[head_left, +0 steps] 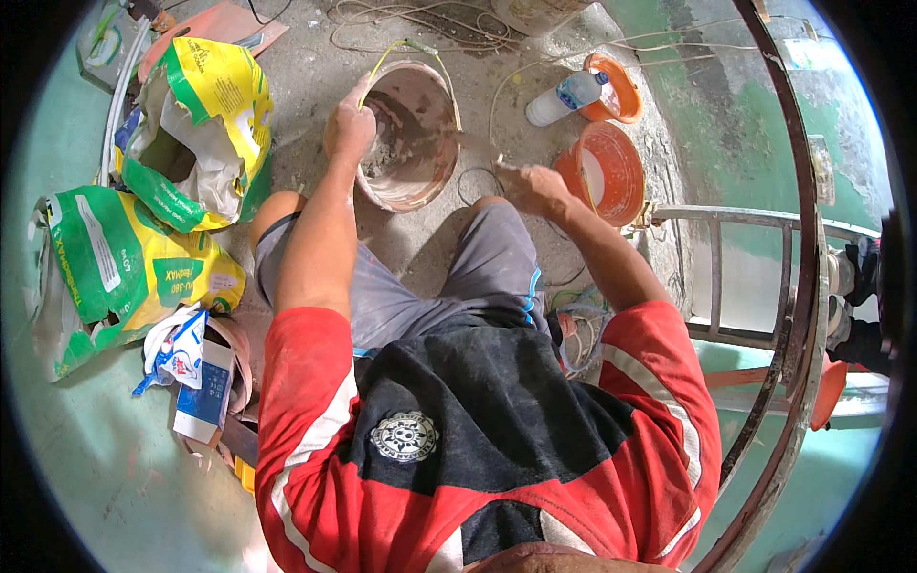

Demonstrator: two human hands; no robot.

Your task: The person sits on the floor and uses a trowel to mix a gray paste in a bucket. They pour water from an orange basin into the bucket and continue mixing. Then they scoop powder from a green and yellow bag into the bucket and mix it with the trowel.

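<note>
Head view, the only one: your left hand (351, 129) is clamped on the left edge of the stained bucket (432, 103); can't tell whether you've got bare rim, the foot of the handle (437, 59), or both. Your right hand (535, 189) is closed round a trowel (479, 149), blade pointing at the bucket's right side. Hands well apart, one either side.

Risks. Left grip looks like the main steadying hold, so if it slips, a hard push from the trowel could rock or tip the bucket and put the wet mix (384, 143) on the floor (308, 72) or your knees (488, 203). Blade sits right by the rim: catch it there and you might jar your wrist or flick mix out. Scrape too far left and you could hit your own knuckles. The raised handle could get in the way too, if the trowel comes in from high up. Swing your right elbow or wrist outward and you may knock the orange bucket (626, 158), just beside that hand, with pale stuff inside; the bottle (564, 99) is farther off, so less likely to get hit.

Position: bucket's on the floor ahead of your knees, between your hands, touching the left, with your right hand off its right rim, lower and nearer you.
</note>
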